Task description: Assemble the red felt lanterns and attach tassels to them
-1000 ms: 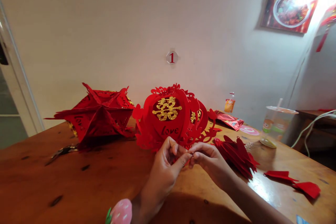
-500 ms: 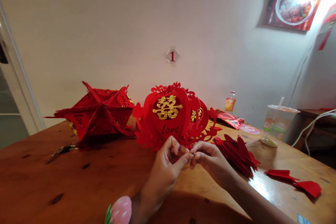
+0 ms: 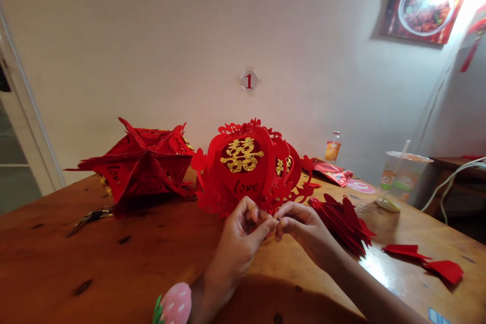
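A round red lantern (image 3: 246, 169) with gold characters and the word "love" stands upright at the middle of the wooden table (image 3: 152, 258). Right in front of its lower edge, my left hand (image 3: 246, 230) is closed, thumb against fingers. My right hand (image 3: 299, 225) pinches from the other side, its fingertips meeting those of the left. Something tiny shows between the fingertips, too small to name. Another red lantern (image 3: 146, 169), star-shaped from this side, lies at the left.
Keys (image 3: 91, 217) lie at the left. To the right are a pile of red felt pieces (image 3: 343, 223), two loose red pieces (image 3: 444, 269), a red wrapper (image 3: 332, 172), a plastic cup with a straw (image 3: 402, 177) and a small bottle (image 3: 333, 148).
Both hands hold nearly the same place and pose. The right fingertips have shifted very slightly.
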Demonstrator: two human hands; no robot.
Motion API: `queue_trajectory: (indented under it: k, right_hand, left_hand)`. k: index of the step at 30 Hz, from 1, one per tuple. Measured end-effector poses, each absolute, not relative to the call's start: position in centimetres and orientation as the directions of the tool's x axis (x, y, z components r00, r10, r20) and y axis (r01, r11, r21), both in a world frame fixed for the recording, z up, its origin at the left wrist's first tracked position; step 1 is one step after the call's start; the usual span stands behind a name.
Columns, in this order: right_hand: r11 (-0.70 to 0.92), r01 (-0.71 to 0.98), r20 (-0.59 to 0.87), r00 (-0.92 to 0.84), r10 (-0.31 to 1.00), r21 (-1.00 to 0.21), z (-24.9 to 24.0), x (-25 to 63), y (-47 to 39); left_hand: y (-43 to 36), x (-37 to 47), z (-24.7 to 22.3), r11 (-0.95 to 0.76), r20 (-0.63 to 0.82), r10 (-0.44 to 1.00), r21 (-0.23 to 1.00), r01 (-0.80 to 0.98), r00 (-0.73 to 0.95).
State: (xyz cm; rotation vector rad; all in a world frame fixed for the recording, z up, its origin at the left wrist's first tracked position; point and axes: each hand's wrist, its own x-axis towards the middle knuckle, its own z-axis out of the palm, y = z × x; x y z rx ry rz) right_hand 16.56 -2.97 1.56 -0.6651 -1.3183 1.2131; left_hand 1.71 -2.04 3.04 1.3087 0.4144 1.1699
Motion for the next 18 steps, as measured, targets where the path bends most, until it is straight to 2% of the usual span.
queue_trajectory:
  k: [5, 10, 13, 15, 18]
  right_hand:
    - [0.383, -0.153, 0.408, -0.199, 0.891, -0.911, 2.3, 17.3, -3.2]
    - [0.432, 0.048, 0.407, -0.251, 0.878, -0.901, 3.1, 18.1, -3.7]
    - [0.455, 0.103, 0.424, -0.229, 0.876, -0.885, 3.8, 20.4, -4.0]
    - [0.488, 0.141, 0.484, -0.064, 0.873, -0.861, 4.4, 24.0, -4.0]
    - [0.523, 0.292, 0.598, 0.353, 0.719, -0.801, 4.4, 31.7, -3.9]
  left_hand:
    - [-1.8, 1.9, 2.7, -0.209, 0.357, 0.854, 0.901, -0.380, 0.378]
    - [-1.6, 1.8, 1.8, -0.236, 0.355, 0.853, 0.916, -0.324, 0.383]
    - [-2.0, 1.8, 1.3, -0.308, 0.374, 0.837, 0.925, -0.221, 0.400]
    - [-2.4, 1.8, 1.0, -0.369, 0.391, 0.820, 0.920, -0.137, 0.417]
    - [-2.6, 2.0, 0.7, -0.402, 0.388, 0.805, 0.913, -0.069, 0.448]
